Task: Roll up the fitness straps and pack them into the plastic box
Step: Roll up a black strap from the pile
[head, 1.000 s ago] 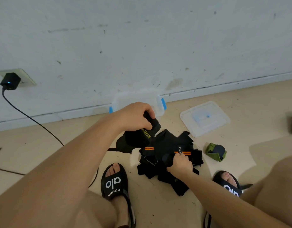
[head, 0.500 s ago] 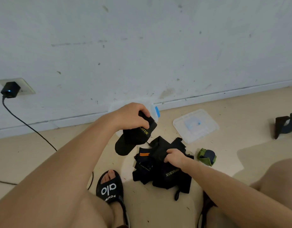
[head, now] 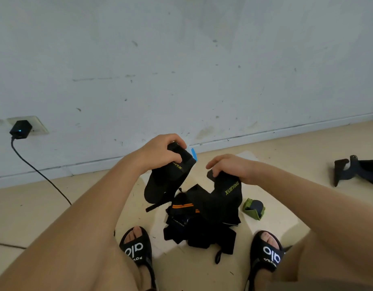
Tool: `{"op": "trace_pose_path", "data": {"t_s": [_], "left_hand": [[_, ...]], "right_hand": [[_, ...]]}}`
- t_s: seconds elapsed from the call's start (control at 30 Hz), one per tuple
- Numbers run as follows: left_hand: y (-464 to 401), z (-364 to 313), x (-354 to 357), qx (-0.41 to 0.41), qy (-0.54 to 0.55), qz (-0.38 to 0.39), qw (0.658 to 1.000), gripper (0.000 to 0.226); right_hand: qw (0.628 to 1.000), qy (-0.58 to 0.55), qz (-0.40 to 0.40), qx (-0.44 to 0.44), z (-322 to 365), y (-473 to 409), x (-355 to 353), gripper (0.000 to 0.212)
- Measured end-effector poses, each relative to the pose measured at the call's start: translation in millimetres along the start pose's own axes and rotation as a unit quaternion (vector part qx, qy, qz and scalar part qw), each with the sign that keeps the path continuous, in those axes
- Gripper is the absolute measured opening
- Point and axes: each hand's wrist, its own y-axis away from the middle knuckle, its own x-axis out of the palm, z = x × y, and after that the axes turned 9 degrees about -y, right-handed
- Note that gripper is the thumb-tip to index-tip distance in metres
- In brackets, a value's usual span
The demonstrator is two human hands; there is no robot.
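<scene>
The left hand (head: 160, 152) curls its fingers and thumb round the top end of a black padded fabric strap with yellow-green lettering (head: 166, 179), holding it up off the floor so that its rounded lower end hangs down. The right hand (head: 227, 168) pinches the upper edge of a second black fabric strap printed XUEYING in yellow-green (head: 227, 192), lifted clear of the heap and draping down onto it. Below both hands a tangled pile of black fitness straps, one with orange stripes (head: 198, 223), lies on the beige floor (head: 307, 148) between two feet in black slide sandals with white lettering (head: 135, 248). Just right of the pile sits a small rolled green-and-dark strap (head: 254, 207). Only a blue clip of the clear plastic box (head: 193, 153) shows behind the left hand's strap, close to the grey wall (head: 181, 59). Far right, another dark strap (head: 358, 170) lies apart on the floor. At left, a black charger in a wall socket (head: 20, 129) trails a cable down.
</scene>
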Motion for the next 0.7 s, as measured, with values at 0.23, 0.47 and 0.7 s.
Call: {"op": "trace_pose_path", "data": {"t_s": [0.23,0.47,0.7], "left_hand": [[-10.8,-9.3,0.8,0.008,-0.032,-0.027,0.999,0.015],[-20.8,-27.1,-4.7,0.006,0.043,-0.001,0.999,0.025],[-40.3,-39.1,-11.3,0.012,0.188,0.115,0.975,0.031]], "right_hand": [[0.978,-0.128,0.061,-0.155,24.1,22.4,-20.1,0.047],[0.961,-0.178,0.089,-0.191,36.0,28.4,-34.8,0.023],[0.949,-0.221,0.129,-0.182,34.3,15.6,-41.6,0.028]]}}
